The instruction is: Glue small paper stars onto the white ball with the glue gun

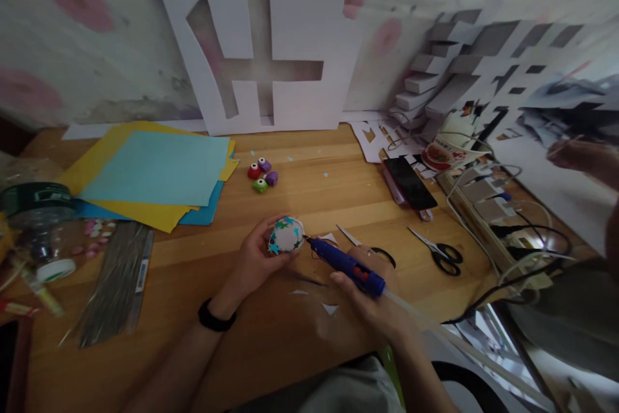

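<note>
My left hand, with a black band at the wrist, is closed around a white ball dotted with teal and green star shapes. In my right hand is a blue hot glue gun, a long pale glue stick trailing from its back end. The gun's nozzle points left and lies at the ball's right side; whether it touches cannot be made out. White paper scraps are scattered below the gun. Partly hidden behind it lies a pair of scissors.
Coloured paper sheets and small craft punches lie farther back. A second pair of scissors, a phone and a power strip with cables are on the right. Another person's hand shows at the right edge.
</note>
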A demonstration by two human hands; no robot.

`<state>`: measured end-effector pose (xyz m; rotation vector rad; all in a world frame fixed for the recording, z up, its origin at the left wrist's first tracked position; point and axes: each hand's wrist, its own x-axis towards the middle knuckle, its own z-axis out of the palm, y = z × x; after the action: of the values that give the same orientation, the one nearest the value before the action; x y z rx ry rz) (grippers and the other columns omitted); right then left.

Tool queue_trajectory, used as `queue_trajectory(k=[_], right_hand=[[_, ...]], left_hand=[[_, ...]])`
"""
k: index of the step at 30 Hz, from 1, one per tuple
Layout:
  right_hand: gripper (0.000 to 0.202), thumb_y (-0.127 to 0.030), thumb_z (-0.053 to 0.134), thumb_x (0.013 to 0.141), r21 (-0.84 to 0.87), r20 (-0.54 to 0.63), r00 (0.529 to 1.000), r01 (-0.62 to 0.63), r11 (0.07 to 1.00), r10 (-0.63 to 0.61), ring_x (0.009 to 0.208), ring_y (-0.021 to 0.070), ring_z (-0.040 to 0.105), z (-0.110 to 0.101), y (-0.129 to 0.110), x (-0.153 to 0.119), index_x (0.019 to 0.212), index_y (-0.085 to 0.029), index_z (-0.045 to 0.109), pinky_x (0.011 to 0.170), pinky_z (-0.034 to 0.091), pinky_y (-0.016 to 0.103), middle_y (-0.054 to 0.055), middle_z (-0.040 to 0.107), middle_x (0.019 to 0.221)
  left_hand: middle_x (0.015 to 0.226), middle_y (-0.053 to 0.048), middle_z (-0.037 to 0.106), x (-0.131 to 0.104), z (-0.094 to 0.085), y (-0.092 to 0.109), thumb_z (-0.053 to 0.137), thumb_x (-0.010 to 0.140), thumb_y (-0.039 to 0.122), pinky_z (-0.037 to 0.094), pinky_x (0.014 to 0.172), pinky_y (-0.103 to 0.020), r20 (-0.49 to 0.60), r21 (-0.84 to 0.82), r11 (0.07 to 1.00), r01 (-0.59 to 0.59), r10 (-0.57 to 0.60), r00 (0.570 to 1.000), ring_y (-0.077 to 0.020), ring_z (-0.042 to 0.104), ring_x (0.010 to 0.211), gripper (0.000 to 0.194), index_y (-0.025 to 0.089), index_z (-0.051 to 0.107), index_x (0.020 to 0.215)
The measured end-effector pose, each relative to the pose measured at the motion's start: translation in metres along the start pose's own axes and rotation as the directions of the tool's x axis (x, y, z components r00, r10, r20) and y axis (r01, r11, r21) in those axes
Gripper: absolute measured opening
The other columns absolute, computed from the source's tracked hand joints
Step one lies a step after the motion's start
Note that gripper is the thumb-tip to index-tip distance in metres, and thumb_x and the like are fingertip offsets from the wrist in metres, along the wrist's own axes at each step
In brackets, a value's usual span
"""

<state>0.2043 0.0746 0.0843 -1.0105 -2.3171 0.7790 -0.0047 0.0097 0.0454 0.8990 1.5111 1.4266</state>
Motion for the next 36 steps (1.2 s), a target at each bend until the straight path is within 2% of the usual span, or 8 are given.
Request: queue_trajectory(k=[10,17,22,25,28,30,32,36], right_hand=[[0.045,-0.06,0.054,0.09,0.049,0.024,0.998,-0.055,0.997,0.054,0.055,0.0168,0.052,-0.007,-0.007,-0.001,0.065,-0.023,0.055,0.052,0.036,0.028,0.0,0.054,0.057],[0.04,-0.058,0.058,0.087,0.057,-0.031,0.99,-0.135,0.989,0.137,0.055,0.0181,0.055,-0.01,-0.008,-0.001,0.069,-0.023,0.061,0.051,0.039,0.029,0.001,0.059,0.06],[0.042,-0.062,0.061,0.084,0.005,-0.157,0.944,-0.294,0.956,0.291,0.054,0.0187,0.055,-0.02,0.027,0.007,0.069,-0.023,0.063,0.051,0.04,0.029,0.001,0.059,0.059],[0.047,-0.066,0.059,0.081,-0.006,-0.275,0.856,-0.456,0.89,0.437,0.055,0.0205,0.058,-0.031,0.056,0.018,0.069,-0.022,0.064,0.051,0.039,0.029,0.002,0.061,0.058],[0.052,-0.07,0.056,0.078,-0.051,-0.342,0.765,-0.595,0.802,0.546,0.059,0.0257,0.062,-0.039,0.077,0.03,0.067,-0.02,0.067,0.051,0.04,0.031,0.006,0.062,0.057],[0.056,-0.073,0.053,0.076,-0.092,-0.364,0.725,-0.653,0.752,0.585,0.062,0.0293,0.064,-0.042,0.084,0.035,0.066,-0.02,0.068,0.051,0.04,0.033,0.008,0.061,0.055],[0.057,-0.073,0.052,0.077,-0.111,-0.378,0.724,-0.654,0.748,0.576,0.064,0.0313,0.066,-0.044,0.089,0.033,0.07,-0.019,0.07,0.052,0.042,0.034,0.008,0.062,0.056],[0.058,-0.073,0.055,0.076,-0.211,-0.359,0.788,-0.591,0.779,0.5,0.061,0.0286,0.066,-0.057,0.093,0.003,0.083,-0.018,0.07,0.052,0.045,0.034,0.009,0.068,0.065]], left_hand=[[0.106,-0.008,0.075,0.001,0.0,-0.003,0.087,0.055,0.025,0.056,0.079,-0.031,0.025,-0.08,0.996,0.047,-0.045,0.999,-0.0227,0.071,0.094,0.069,0.02,0.058,0.117],[0.104,-0.006,0.074,0.0,0.001,-0.003,0.086,0.054,0.022,0.057,0.08,-0.032,-0.005,-0.113,0.993,0.033,-0.034,0.999,-0.0214,0.071,0.092,0.066,0.021,0.06,0.115],[0.11,-0.007,0.072,0.0,-0.002,-0.009,0.087,0.058,0.028,0.057,0.082,-0.035,-0.014,-0.083,0.996,0.016,-0.017,1.0,-0.0223,0.07,0.093,0.066,0.021,0.061,0.118],[0.116,-0.009,0.07,0.001,-0.003,-0.015,0.087,0.059,0.028,0.056,0.084,-0.033,-0.027,-0.132,0.991,0.033,-0.037,0.999,-0.0214,0.069,0.096,0.066,0.019,0.061,0.12],[0.105,-0.007,0.073,0.003,-0.003,-0.019,0.088,0.056,0.026,0.057,0.082,-0.032,-0.044,-0.199,0.977,0.076,-0.087,0.995,-0.0192,0.07,0.089,0.068,0.018,0.059,0.117],[0.099,-0.005,0.074,0.004,-0.003,-0.021,0.089,0.052,0.025,0.058,0.079,-0.032,-0.075,-0.258,0.963,0.072,-0.094,0.993,-0.0188,0.071,0.085,0.069,0.018,0.058,0.113],[0.093,-0.003,0.075,0.005,-0.003,-0.02,0.09,0.05,0.023,0.059,0.076,-0.031,-0.093,-0.3,0.951,0.075,-0.107,0.99,-0.018,0.071,0.081,0.069,0.019,0.057,0.111],[0.088,-0.001,0.075,0.006,-0.005,-0.017,0.09,0.05,0.02,0.057,0.071,-0.027,-0.075,-0.326,0.941,0.089,-0.119,0.99,-0.0156,0.071,0.076,0.068,0.02,0.056,0.11]])
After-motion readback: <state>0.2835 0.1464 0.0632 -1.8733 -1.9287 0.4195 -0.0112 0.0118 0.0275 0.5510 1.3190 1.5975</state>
